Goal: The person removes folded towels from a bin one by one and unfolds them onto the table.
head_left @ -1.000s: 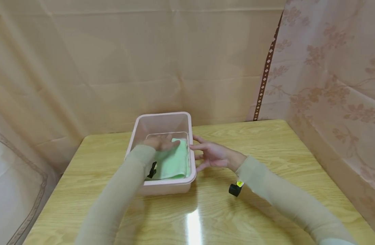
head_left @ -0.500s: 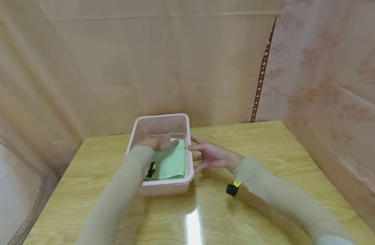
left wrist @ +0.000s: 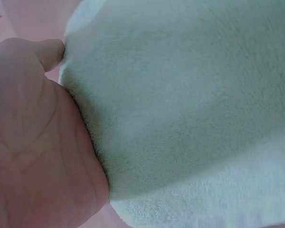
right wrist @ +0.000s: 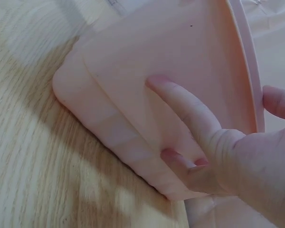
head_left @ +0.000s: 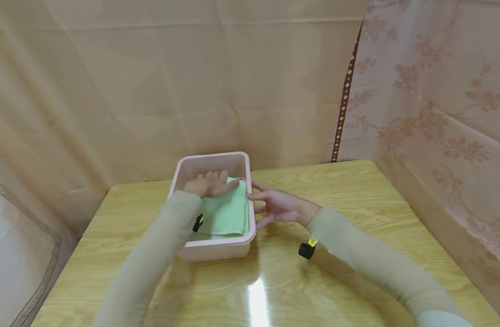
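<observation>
A pale pink plastic bin (head_left: 217, 251) stands on the wooden table with a light green towel (head_left: 223, 213) lying folded inside it. My left hand (head_left: 209, 185) is down in the bin at the towel's far left, fingers extended toward the far wall. In the left wrist view, the palm (left wrist: 42, 152) lies along the towel's edge and the thumb touches its corner. My right hand (head_left: 280, 206) is at the bin's right side, fingers spread. The right wrist view shows fingertips (right wrist: 159, 81) against the outer wall and another digit at the rim.
The wooden table (head_left: 335, 190) extends on both sides of the bin and in front of it. Beige curtain (head_left: 152, 91) hangs behind, and patterned cloth (head_left: 450, 127) runs along the right. A black camera (head_left: 307, 250) is strapped under the right wrist.
My left hand has tipped up, showing more of its fingers, and the towel's far edge sits higher toward the bin's far wall. My right hand stays at the bin's side.
</observation>
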The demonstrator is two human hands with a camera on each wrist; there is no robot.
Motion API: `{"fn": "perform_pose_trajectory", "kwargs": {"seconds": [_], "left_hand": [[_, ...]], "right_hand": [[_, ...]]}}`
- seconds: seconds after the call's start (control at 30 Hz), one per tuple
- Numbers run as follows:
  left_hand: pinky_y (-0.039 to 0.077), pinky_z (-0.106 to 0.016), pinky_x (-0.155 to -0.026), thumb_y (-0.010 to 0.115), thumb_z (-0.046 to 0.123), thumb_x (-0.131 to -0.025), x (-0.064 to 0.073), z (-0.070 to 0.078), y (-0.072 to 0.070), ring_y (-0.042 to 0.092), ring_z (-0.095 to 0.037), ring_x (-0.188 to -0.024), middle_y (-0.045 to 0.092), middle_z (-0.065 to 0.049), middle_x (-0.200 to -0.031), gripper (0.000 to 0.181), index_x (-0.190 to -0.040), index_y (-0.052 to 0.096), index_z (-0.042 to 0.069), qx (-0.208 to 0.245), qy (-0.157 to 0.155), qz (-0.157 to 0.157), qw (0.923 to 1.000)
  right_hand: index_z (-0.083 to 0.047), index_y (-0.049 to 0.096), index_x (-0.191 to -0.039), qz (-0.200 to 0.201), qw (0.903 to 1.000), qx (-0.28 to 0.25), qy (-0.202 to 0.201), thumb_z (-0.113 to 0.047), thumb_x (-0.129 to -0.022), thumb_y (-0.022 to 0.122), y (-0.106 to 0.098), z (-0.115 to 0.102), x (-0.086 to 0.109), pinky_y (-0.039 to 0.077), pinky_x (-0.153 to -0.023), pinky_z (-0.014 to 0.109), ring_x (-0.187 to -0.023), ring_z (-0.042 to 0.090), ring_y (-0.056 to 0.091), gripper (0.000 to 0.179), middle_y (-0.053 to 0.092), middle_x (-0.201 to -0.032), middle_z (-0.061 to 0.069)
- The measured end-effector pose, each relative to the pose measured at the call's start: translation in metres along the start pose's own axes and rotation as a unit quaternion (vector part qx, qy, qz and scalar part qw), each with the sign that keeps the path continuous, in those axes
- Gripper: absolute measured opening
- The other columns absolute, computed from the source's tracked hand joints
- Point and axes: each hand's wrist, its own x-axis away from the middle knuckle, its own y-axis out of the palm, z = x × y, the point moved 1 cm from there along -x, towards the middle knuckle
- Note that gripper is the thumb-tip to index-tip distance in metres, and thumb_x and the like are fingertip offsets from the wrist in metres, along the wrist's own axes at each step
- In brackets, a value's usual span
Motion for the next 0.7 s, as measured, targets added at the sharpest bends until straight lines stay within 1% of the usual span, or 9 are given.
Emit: {"fn": "perform_pose_trajectory", "kwargs": {"seconds": [0.07, 0.1, 0.17, 0.2, 0.33, 0.47, 0.6, 0.7], "left_hand": [[0.023, -0.066, -0.111, 0.023, 0.069, -0.101, -0.003, 0.0, -0.006, 0.043, -0.042, -0.129, 0.05, -0.021, -0.137, 0.075, -0.129, 0.047, 0.004, -0.015, 0.012, 0.022, 0.9996], [0.023, -0.065, -0.111, 0.023, 0.066, -0.103, 0.002, 0.003, -0.012, 0.043, -0.04, -0.127, 0.05, -0.02, -0.134, 0.071, -0.126, 0.048, 0.004, -0.019, 0.015, 0.03, 0.9992], [0.024, -0.065, -0.109, 0.024, 0.063, -0.104, 0.003, 0.004, -0.02, 0.043, -0.04, -0.124, 0.05, -0.02, -0.133, 0.067, -0.125, 0.048, 0.004, -0.027, 0.028, 0.043, 0.9984], [0.024, -0.065, -0.109, 0.024, 0.063, -0.104, 0.005, 0.004, -0.025, 0.043, -0.04, -0.124, 0.049, -0.02, -0.134, 0.067, -0.125, 0.047, 0.004, -0.031, 0.033, 0.046, 0.9979], [0.023, -0.065, -0.109, 0.022, 0.063, -0.105, 0.023, 0.012, -0.039, 0.037, -0.041, -0.133, 0.043, -0.022, -0.146, 0.07, -0.132, 0.044, 0.003, -0.043, 0.045, 0.056, 0.9965], [0.022, -0.065, -0.11, 0.022, 0.06, -0.106, 0.038, 0.017, -0.048, 0.033, -0.041, -0.139, 0.038, -0.023, -0.152, 0.07, -0.139, 0.04, 0.001, -0.044, 0.048, 0.066, 0.9957], [0.022, -0.065, -0.111, 0.024, 0.059, -0.107, 0.047, 0.021, -0.053, 0.036, -0.042, -0.137, 0.042, -0.024, -0.15, 0.069, -0.141, 0.04, 0.001, -0.05, 0.052, 0.079, 0.9943], [0.025, -0.065, -0.11, 0.025, 0.059, -0.107, 0.052, 0.025, -0.056, 0.039, -0.042, -0.133, 0.046, -0.025, -0.144, 0.07, -0.142, 0.039, 0.0, -0.054, 0.056, 0.083, 0.9935]], "right_hand": [[-0.031, 0.014, -0.163, 0.006, 1.0, -0.003, 0.0, -0.018, -0.108, 0.046, 0.001, -0.002, -0.003, 0.054, -0.086, 0.062, -0.144, 0.044, 0.031, 0.065, 0.025, -0.161, 0.013], [-0.031, 0.015, -0.162, 0.01, 0.9999, -0.004, 0.0, -0.018, -0.108, 0.047, 0.001, -0.003, -0.005, 0.053, -0.086, 0.062, -0.144, 0.043, 0.031, 0.065, 0.026, -0.161, 0.013], [-0.032, 0.016, -0.162, 0.019, 0.9998, -0.005, -0.001, -0.017, -0.107, 0.048, 0.002, -0.005, -0.007, 0.053, -0.086, 0.062, -0.143, 0.043, 0.032, 0.065, 0.027, -0.16, 0.013], [-0.032, 0.015, -0.162, 0.022, 0.9998, -0.003, -0.002, -0.017, -0.107, 0.048, 0.003, -0.006, -0.008, 0.053, -0.086, 0.062, -0.143, 0.044, 0.033, 0.066, 0.027, -0.16, 0.013], [-0.034, 0.012, -0.163, 0.02, 0.9998, 0.004, -0.003, -0.013, -0.105, 0.05, 0.006, -0.007, -0.005, 0.053, -0.087, 0.063, -0.142, 0.043, 0.034, 0.072, 0.028, -0.159, 0.014], [-0.034, 0.01, -0.163, 0.009, 0.9999, 0.014, -0.003, -0.01, -0.103, 0.053, 0.009, -0.008, -0.003, 0.052, -0.089, 0.062, -0.142, 0.042, 0.035, 0.078, 0.029, -0.158, 0.017], [-0.033, 0.009, -0.163, 0.006, 0.9998, 0.018, -0.002, -0.009, -0.103, 0.053, 0.009, -0.008, -0.003, 0.052, -0.089, 0.062, -0.142, 0.043, 0.034, 0.079, 0.028, -0.158, 0.017], [-0.033, 0.01, -0.163, 0.01, 0.9998, 0.019, -0.001, -0.008, -0.103, 0.053, 0.009, -0.007, -0.002, 0.052, -0.089, 0.062, -0.141, 0.043, 0.036, 0.078, 0.027, -0.158, 0.017]]}}
